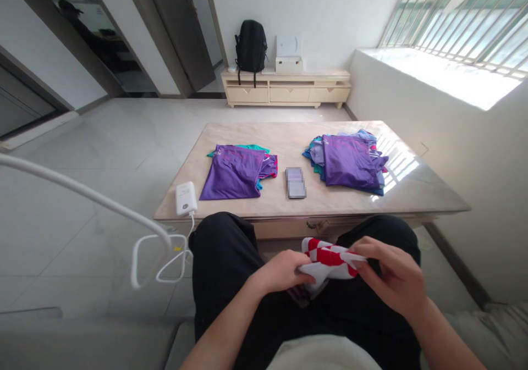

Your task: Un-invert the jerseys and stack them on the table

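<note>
Above my lap, both hands grip a folded red-and-white checked cloth (330,256), probably a garment, though its kind is not clear. My left hand (284,271) pinches its left end between thumb and fingers. At the right end, my right hand (391,271) holds the edge with thumb and forefinger. Under the cloth, between my thighs, is something partly hidden that looks like clear plastic. On the table ahead lie a pile of purple shorts (235,175) with teal cloth beneath, and a second pile of purple and blue clothes (350,161).
Between the piles on the marble-look table (289,133) lies a phone (296,183). A white power bank (186,198) with a cable sits at the left edge. A white curved tube (91,194) crosses the left side. Further off, a backpack (251,45) stands on a low cabinet (289,92).
</note>
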Action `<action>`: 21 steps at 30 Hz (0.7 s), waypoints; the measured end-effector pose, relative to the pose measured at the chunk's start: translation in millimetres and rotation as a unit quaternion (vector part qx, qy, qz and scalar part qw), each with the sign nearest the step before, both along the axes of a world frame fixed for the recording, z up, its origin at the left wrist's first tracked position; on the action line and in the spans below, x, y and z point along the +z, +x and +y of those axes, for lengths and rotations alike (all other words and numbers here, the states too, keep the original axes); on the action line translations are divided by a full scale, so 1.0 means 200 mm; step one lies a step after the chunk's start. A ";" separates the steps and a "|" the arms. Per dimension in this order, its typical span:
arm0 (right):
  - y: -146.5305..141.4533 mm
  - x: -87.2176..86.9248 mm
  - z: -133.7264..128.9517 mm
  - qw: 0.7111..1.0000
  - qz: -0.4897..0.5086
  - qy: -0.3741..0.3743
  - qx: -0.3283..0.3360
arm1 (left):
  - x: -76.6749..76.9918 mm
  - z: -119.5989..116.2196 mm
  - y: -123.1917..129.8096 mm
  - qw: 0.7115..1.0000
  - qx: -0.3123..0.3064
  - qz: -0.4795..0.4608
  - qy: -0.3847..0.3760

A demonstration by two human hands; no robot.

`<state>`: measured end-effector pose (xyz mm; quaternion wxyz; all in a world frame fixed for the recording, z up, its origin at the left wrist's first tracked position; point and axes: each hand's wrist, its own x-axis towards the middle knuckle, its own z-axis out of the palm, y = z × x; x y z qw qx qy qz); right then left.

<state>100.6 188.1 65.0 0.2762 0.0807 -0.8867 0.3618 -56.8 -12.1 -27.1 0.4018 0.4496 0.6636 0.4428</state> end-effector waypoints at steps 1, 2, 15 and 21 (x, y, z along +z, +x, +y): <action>0.03 0.01 0.02 0.999 0.025 0.006 -0.041 | -0.01 0.00 0.00 0.999 -0.022 0.029 -0.015; 0.05 0.02 0.04 0.995 0.047 0.012 -0.086 | -0.01 0.00 0.00 0.997 -0.039 0.057 -0.025; 0.10 0.07 0.24 0.969 -0.046 -0.019 -0.243 | 0.24 -0.21 0.02 0.867 0.261 0.416 0.082; 0.11 0.05 0.30 0.952 -0.055 -0.066 -0.292 | 0.28 -0.26 0.00 0.903 0.267 0.311 0.131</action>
